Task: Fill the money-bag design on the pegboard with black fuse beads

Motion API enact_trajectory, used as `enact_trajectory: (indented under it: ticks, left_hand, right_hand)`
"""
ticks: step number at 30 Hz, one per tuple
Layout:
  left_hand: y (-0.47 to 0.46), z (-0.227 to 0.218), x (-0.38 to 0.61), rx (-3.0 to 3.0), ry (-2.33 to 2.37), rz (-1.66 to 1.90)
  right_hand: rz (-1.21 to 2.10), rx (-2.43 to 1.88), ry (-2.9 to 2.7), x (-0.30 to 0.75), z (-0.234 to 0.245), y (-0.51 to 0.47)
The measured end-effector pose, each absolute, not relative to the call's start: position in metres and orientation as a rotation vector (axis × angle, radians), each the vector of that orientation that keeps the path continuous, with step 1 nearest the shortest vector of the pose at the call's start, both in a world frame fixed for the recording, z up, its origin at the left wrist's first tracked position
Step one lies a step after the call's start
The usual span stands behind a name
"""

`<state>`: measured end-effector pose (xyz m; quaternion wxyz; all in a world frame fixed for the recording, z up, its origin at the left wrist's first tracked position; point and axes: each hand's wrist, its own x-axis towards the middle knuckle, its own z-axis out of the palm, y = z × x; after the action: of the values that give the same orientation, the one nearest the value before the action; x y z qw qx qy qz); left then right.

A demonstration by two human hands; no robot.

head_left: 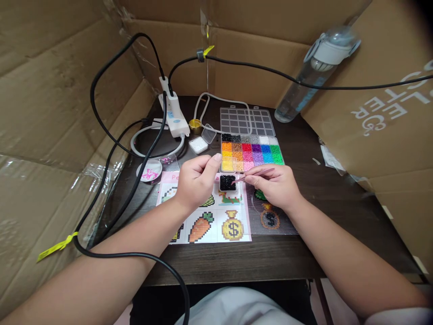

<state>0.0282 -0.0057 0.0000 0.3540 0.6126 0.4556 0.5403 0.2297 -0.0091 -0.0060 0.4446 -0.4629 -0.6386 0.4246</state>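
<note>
My left hand (196, 180) is curled loosely beside a small clear tub of black beads (228, 183), thumb near its rim. My right hand (275, 186) pinches pink tweezers (255, 174) whose tips dip into that tub. The tub rests on a pattern sheet (209, 225) showing a carrot and a money bag. Under my right hand lies a clear pegboard (274, 219) with a partly made money bag in beads. Just beyond stands a bead organiser (252, 152) with many colours, lid open.
A white power adapter (174, 115) with black cables (111, 135) sits at the back left, near a small white bead tub (198, 145) and a round tin (149, 170). A water bottle (313, 74) leans at the back right. Cardboard walls (50, 90) surround the dark desk (321, 189).
</note>
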Motion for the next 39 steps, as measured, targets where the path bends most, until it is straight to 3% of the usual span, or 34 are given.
enact_trajectory:
  ticks: [14, 26, 39]
  left_hand:
    - [-0.002, -0.004, 0.028, 1.547, 1.167, 1.433]
    - [-0.003, -0.001, 0.031, 1.551, 1.177, 1.422]
    - [-0.002, -0.004, 0.033, 1.549, 1.152, 1.439]
  right_hand:
    - [0.765, -1.171, -1.439, 0.271, 0.027, -0.044]
    - [0.877, -1.352, -1.490, 0.310, -0.017, -0.101]
    - [0.901, -1.316, -1.427, 0.313, -0.029, -0.107]
